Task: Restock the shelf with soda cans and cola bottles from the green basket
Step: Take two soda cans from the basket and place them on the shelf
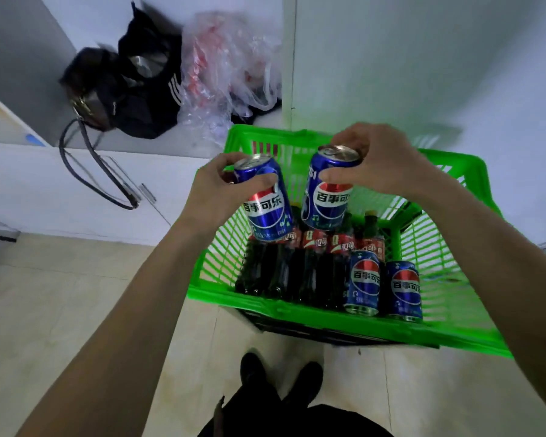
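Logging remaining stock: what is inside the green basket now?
Inside the green basket: a row of cola bottles and two blue cans lying down. The two held cans cover the bottles' far ends.

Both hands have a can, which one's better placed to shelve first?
Left, probably. The left hand and its can are toward the white ledge at left; the right hand holds its can over the basket. No shelf is clearly visible.

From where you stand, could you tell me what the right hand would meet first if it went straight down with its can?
Probably the cola bottles lying in the green basket. The right hand holds its blue can above them, though depth is hard to judge from this view.
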